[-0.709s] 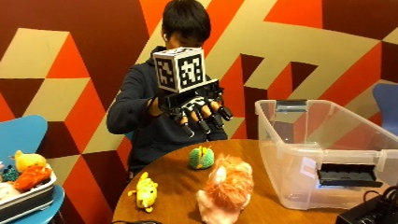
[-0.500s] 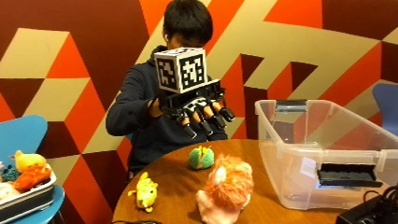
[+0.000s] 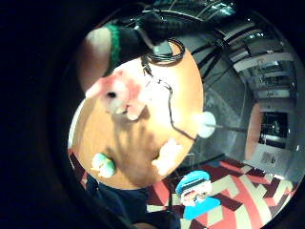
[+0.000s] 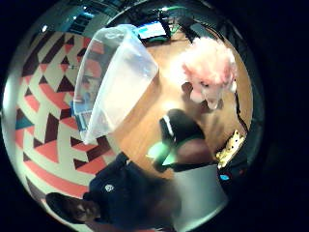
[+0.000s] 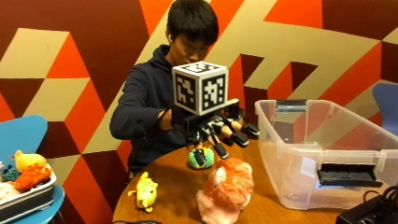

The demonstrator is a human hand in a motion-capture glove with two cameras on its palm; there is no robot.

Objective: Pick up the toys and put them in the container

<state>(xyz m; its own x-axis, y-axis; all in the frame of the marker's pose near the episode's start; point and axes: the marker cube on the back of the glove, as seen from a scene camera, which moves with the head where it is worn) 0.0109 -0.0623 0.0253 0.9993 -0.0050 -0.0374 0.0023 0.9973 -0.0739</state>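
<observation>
My gloved right hand (image 5: 216, 129) hovers over the round wooden table (image 5: 174, 179), fingers spread and pointing down, holding nothing. Just under the fingertips stands a small green toy (image 5: 201, 157). In front of it sits a fluffy pink toy (image 5: 225, 191), and a yellow toy (image 5: 146, 190) lies nearer the table's left edge. The clear plastic container (image 5: 268, 126) stands on the table's right side. The little finger side palm view shows the pink toy (image 3: 121, 93), green toy (image 3: 102, 164) and yellow toy (image 3: 167, 155) on the tabletop below. In the thumb side palm view the container (image 4: 116, 72) lies beside the pink toy (image 4: 210, 72).
A black object (image 5: 348, 175) lies inside the container. Black equipment (image 5: 373, 214) and cables sit at the table's front right. To the left, a blue chair (image 5: 22, 135) carries a tray (image 5: 28, 198) with several more toys.
My hand has come down and slightly right, from chest height to just above the green toy. The toys and container have not moved.
</observation>
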